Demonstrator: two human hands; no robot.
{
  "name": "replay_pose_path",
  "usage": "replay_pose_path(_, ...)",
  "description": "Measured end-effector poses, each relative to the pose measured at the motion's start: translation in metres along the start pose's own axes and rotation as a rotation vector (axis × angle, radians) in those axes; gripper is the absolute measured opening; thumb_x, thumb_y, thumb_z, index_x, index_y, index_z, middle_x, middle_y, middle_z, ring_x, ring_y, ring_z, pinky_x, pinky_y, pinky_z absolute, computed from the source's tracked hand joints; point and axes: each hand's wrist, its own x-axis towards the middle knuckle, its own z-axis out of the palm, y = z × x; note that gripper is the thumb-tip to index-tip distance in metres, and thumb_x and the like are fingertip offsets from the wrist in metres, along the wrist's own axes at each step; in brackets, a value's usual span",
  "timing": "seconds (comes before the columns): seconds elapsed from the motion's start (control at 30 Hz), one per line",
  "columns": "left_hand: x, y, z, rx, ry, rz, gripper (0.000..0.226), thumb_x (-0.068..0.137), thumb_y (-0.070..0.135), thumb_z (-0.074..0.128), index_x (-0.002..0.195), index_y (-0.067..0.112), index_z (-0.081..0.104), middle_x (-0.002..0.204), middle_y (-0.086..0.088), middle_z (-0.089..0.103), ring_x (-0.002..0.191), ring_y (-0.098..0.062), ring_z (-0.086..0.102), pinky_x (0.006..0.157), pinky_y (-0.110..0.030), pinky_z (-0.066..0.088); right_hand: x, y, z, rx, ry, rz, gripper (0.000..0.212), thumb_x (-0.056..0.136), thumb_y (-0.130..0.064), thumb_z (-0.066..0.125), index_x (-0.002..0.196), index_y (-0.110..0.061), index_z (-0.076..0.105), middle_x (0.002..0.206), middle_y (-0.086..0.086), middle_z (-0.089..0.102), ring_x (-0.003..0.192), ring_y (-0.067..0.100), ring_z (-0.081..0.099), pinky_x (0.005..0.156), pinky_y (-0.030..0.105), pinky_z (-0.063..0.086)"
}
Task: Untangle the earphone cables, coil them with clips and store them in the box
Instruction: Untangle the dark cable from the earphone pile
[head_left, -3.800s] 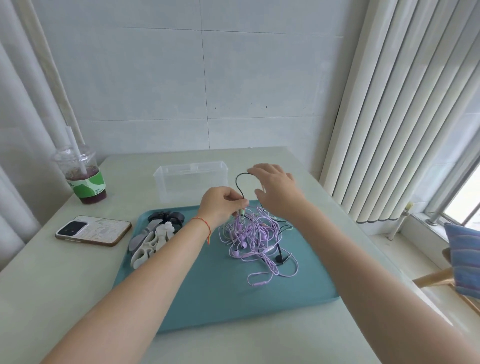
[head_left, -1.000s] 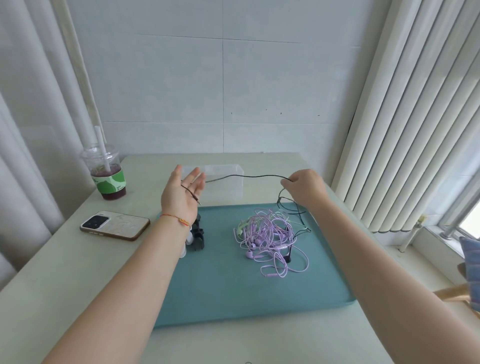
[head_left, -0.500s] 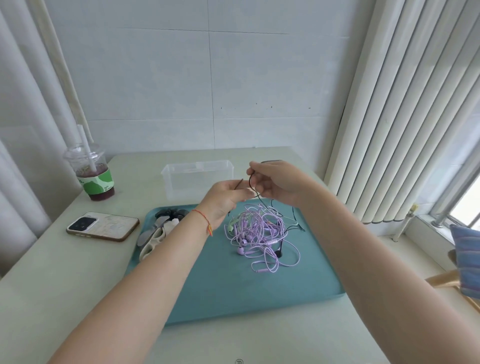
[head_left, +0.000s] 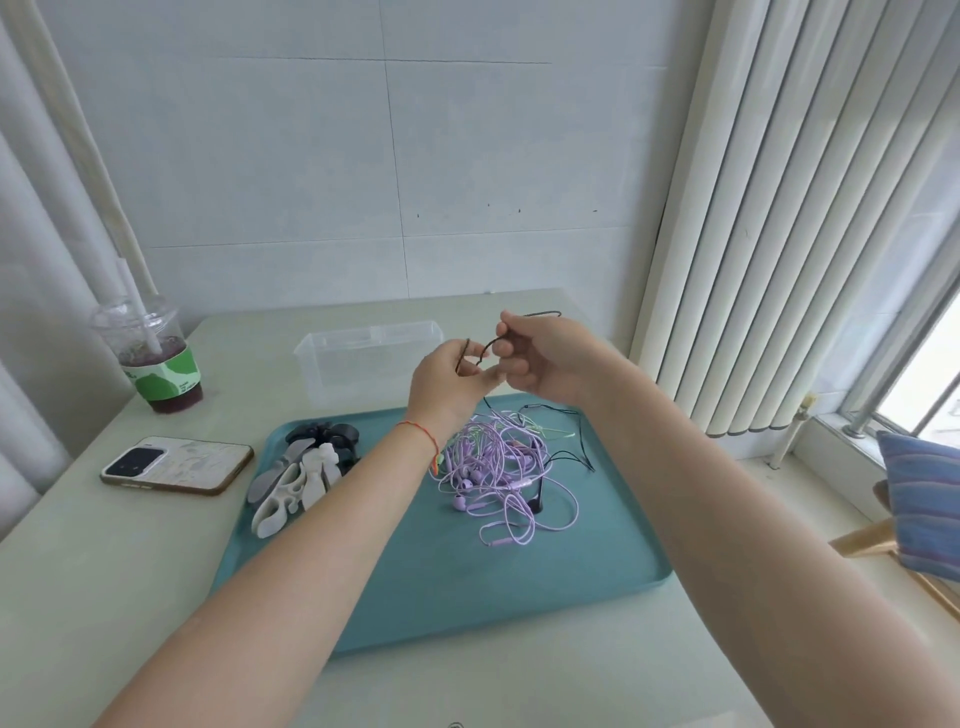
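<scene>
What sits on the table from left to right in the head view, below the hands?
Drink cup → phone → pile of clips on the teal tray → tangle of purple earphone cables.

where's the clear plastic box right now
In the head view the clear plastic box sits on the table just behind the teal tray, left of the raised hands and right of the drink cup.

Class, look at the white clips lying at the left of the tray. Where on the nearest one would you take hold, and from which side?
Probably pinch the nearest white clip across its narrow middle, coming from above and from the tray's left edge. It lies flat, its long sides exposed there, while the other clips crowd its far right side.
</scene>
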Motion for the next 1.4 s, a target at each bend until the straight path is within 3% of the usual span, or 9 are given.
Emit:
replay_pose_path(0.17, 0.0, -0.005, -0.008, 0.057, 0.018, -0.049, 0.032, 0.092, 0.038, 0.061, 0.065, 0.022, 0.07, 0.05, 0.01, 0.06, 0.044, 0.001, 0.046, 0.057, -0.023, 0.04, -0.001, -0.001, -0.002, -0.183, 0.076, -0.067, 0.021, 0.099, -0.025, 0.051, 0.094, -0.007, 0.06, 0.076, 0.006, 0.071, 0.053, 0.014, 0.063, 0.046, 0.021, 0.047)
replay_pose_path(0.47, 0.001, -0.027, -0.028, -0.133, 0.144, -0.277, 0.035, 0.092, 0.034, 0.062, 0.066, 0.011, 0.068, 0.06, -0.003, 0.066, 0.038, -0.009, 0.048, 0.041, -0.02, 0.032, 0.01, 0.037, -0.028, -1.258, 0.228, -0.097, 0.008, 0.083, -0.017, 0.067, 0.082, -0.015, 0.075, 0.068, -0.007, 0.066, 0.065, 0.01, 0.06, 0.054, 0.018, 0.043)
replay_pose_path(0.6, -0.002, -0.032, -0.029, -0.36, 0.199, -0.329, 0.033, 0.095, 0.027, 0.06, 0.069, 0.008, 0.064, 0.053, -0.001, 0.063, 0.035, -0.007, 0.048, 0.035, -0.016, 0.026, 0.011, 0.044, -0.024, -1.343, 0.185, -0.128, 0.025, 0.081, -0.008, 0.059, 0.099, -0.02, 0.072, 0.091, -0.006, 0.064, 0.084, 0.014, 0.059, 0.071, 0.021, 0.044)
replay_pose_path(0.73, 0.001, -0.035, -0.036, -0.478, 0.308, -0.306, 0.034, 0.098, 0.026, 0.053, 0.07, 0.007, 0.06, 0.058, -0.005, 0.062, 0.036, -0.007, 0.049, 0.034, -0.016, 0.028, 0.009, 0.042, -0.028, -1.463, 0.186, -0.097, 0.025, 0.083, -0.008, 0.056, 0.097, -0.015, 0.075, 0.093, 0.0, 0.067, 0.084, 0.018, 0.059, 0.067, 0.021, 0.043)
replay_pose_path(0.97, 0.004, -0.038, -0.036, -0.387, 0.37, -0.296, 0.035, 0.097, 0.025, 0.052, 0.066, 0.009, 0.059, 0.061, -0.006, 0.061, 0.033, -0.007, 0.044, 0.034, -0.014, 0.029, 0.006, 0.028, -0.039, -1.543, 0.389, -0.188, 0.021, 0.084, -0.005, 0.052, 0.095, -0.006, 0.07, 0.101, 0.011, 0.07, 0.095, 0.029, 0.062, 0.077, 0.031, 0.051)
replay_pose_path(1.03, 0.004, -0.039, -0.034, -0.244, 0.292, -0.309, 0.032, 0.094, 0.024, 0.056, 0.066, 0.011, 0.061, 0.059, -0.002, 0.062, 0.032, -0.006, 0.043, 0.035, -0.015, 0.029, 0.003, 0.021, -0.037, -1.441, 0.416, -0.215, 0.016, 0.087, -0.01, 0.054, 0.097, -0.008, 0.065, 0.093, 0.007, 0.068, 0.081, 0.022, 0.064, 0.065, 0.025, 0.048)
replay_pose_path(1.17, 0.002, -0.027, -0.024, -0.069, 0.058, -0.284, 0.015, 0.087, 0.018, 0.066, 0.072, 0.015, 0.064, 0.067, 0.001, 0.064, 0.043, -0.009, 0.048, 0.037, -0.015, 0.03, -0.005, 0.005, -0.02, -0.635, 0.341, -0.259, 0.012, 0.094, -0.003, 0.056, 0.104, 0.005, 0.056, 0.071, 0.014, 0.066, 0.046, 0.014, 0.061, 0.049, 0.024, 0.055)
replay_pose_path(1.23, 0.001, -0.016, -0.018, -0.086, -0.044, -0.242, 0.002, 0.087, 0.017, 0.067, 0.087, 0.016, 0.07, 0.071, 0.005, 0.064, 0.045, -0.006, 0.051, 0.037, -0.012, 0.031, -0.007, -0.001, -0.012, -0.429, 0.305, -0.284, 0.004, 0.094, -0.001, 0.055, 0.097, 0.001, 0.054, 0.068, 0.016, 0.064, 0.043, 0.015, 0.061, 0.048, 0.026, 0.056)
replay_pose_path(1.4, -0.002, -0.001, -0.009, -0.296, -0.327, -0.24, 0.021, 0.087, 0.018, 0.07, 0.104, 0.006, 0.067, 0.072, 0.002, 0.061, 0.049, -0.007, 0.05, 0.039, -0.017, 0.023, -0.005, -0.004, -0.001, -0.144, 0.256, -0.251, 0.008, 0.094, 0.001, 0.054, 0.087, 0.0, 0.053, 0.074, 0.019, 0.067, 0.055, 0.023, 0.068, 0.056, 0.03, 0.059)
